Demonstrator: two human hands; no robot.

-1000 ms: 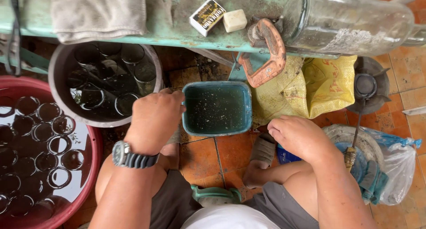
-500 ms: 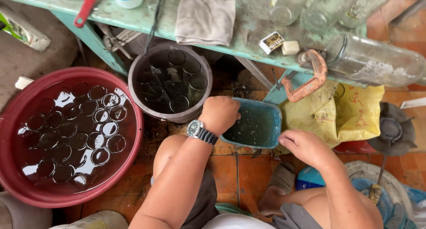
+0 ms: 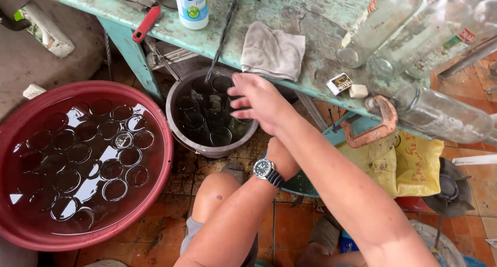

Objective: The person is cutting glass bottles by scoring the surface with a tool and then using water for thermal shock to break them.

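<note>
Closest to me, my left hand [image 3: 282,156] with the wristwatch [image 3: 268,172] sits low, mostly hidden under my right forearm; I cannot tell whether it grips anything, though it rests at the rim of the teal basin [image 3: 357,130] behind it. My right hand [image 3: 259,101] crosses over it to the left, fingers loose and spread, holding nothing, hovering at the right rim of the grey bucket [image 3: 176,127]. That bucket stands on the tiled floor under the edge of the tabletop [image 3: 310,18], packed with upright glass cups [image 3: 221,136] in dark water, their mouths facing up, so they lie just below and left of my right hand, the nearer one. A black cord [image 3: 222,34] hangs into the bucket. Further left, well apart, the red tub [image 3: 160,163] holds many more cups. On the tabletop beyond lie a grey rag [image 3: 272,52], a matchbox [image 3: 340,83], and clear bottles [image 3: 440,114]
</note>
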